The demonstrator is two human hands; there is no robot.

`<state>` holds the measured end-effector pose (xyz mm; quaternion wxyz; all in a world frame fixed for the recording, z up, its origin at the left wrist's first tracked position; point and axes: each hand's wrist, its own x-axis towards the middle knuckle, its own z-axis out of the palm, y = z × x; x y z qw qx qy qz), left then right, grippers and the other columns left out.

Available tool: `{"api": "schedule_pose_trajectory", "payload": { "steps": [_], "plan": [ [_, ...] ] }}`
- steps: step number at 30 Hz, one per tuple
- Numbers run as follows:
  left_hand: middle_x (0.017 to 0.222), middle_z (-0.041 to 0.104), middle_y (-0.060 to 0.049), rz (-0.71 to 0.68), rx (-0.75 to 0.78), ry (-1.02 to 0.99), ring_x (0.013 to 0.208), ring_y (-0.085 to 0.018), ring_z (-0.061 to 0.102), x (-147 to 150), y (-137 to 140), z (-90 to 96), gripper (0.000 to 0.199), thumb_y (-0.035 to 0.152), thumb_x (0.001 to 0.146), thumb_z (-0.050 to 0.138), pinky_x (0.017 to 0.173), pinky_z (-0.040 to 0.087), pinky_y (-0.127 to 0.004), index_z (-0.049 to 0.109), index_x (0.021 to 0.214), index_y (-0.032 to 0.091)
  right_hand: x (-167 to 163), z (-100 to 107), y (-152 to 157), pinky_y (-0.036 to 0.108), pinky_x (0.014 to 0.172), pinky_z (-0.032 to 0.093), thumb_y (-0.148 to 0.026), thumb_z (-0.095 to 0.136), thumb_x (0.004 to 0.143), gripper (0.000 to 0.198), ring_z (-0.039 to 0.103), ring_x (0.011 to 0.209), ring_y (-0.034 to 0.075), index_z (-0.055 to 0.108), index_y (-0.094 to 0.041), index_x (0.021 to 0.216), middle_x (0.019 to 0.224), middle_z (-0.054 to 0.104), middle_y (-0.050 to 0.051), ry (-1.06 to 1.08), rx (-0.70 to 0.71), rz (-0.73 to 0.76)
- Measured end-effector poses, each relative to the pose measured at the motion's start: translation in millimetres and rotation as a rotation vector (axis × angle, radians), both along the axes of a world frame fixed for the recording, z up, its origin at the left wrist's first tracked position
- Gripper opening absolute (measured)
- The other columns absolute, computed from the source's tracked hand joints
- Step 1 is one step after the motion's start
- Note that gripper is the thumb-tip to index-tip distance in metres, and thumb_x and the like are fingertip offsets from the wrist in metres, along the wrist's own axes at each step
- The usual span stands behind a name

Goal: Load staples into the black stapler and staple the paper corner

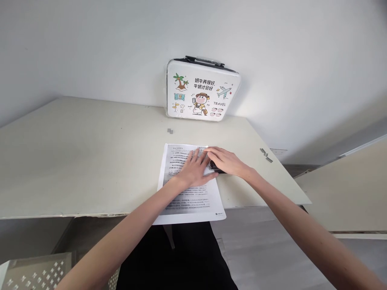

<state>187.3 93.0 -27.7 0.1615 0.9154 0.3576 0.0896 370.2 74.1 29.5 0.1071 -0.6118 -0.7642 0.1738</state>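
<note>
So the printed sheet [187, 199] is at center frame, bottom edge poking past the desk's [90, 161] front lip, with the left hand [196, 169] spread flat on it. The right hand [225, 160] is curled over a mostly hidden black object [217, 169] by the sheet's right edge, can't tell if it's gripping. Most elbow room's on frame left; the white case [208, 86] borders top center.

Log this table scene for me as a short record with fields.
Left hand: spread flat on the printed sheet
Right hand: over a mostly hidden black object at the sheet's right edge
Sheet: on the table, near edge overhanging
Case: white, cartoon-printed, upright behind the sheet
Grey pieces: one group near the case, another by the table's right edge
</note>
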Motion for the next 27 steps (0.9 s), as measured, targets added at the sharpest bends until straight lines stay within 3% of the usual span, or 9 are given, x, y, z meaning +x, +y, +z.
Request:
{"api": "schedule_pose_trajectory", "payload": {
  "steps": [19,27],
  "plan": [
    [0.179,0.015,-0.009,0.012,0.013,-0.002,0.164,-0.037,-0.007,1.9,1.2,-5.2,0.095,0.081,0.099,0.028,0.133,-0.003,-0.056,0.021,0.17,0.019,-4.1,-1.3,2.1,0.049,0.112,0.05,-0.04,0.026,0.107,0.049,0.058,0.14,0.027,0.061,-0.037,0.142,0.155,0.059,-0.002,-0.078,-0.004,-0.033],
    [0.18,0.009,-0.006,0.01,0.013,-0.003,0.164,-0.037,-0.008,1.1,2.5,-5.6,0.094,0.081,0.099,0.027,0.133,-0.002,-0.056,0.015,0.172,0.021,1.8,-3.1,6.1,0.052,0.117,0.045,-0.043,0.026,0.108,0.051,0.055,0.143,0.028,0.061,-0.035,0.144,0.156,0.058,-0.001,0.001,-0.03,-0.04]
  ]
}}
